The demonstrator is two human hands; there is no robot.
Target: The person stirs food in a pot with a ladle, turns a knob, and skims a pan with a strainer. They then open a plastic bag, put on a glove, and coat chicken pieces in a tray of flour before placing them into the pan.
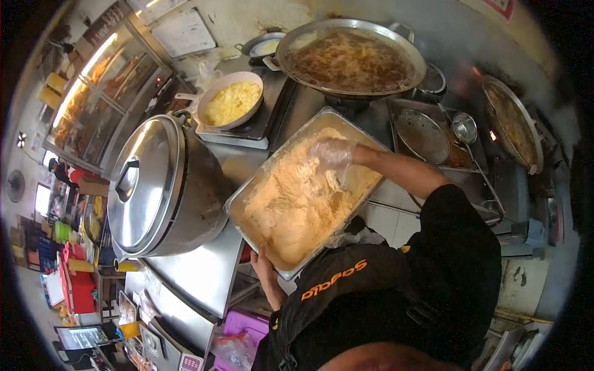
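A deep rectangular metal tray (250, 185) of pale orange breading flour (291, 204) is tilted across the middle of the view. At its lower left corner, my bare left hand (264, 270) grips the rim, fingers on the outer wall. My right hand (334, 156), in a clear plastic glove, reaches into the flour toward the tray's upper right. Its fingers are partly hidden by the loose glove and flour, so I cannot make out whether they hold anything.
A large lidded pot (204, 198) stands left of the tray. Beyond are a pan of yellow food (232, 105) on a burner and a wide wok of bubbling oil (352, 62). At right are a ladle (464, 128), a strainer tray and another wok (513, 123).
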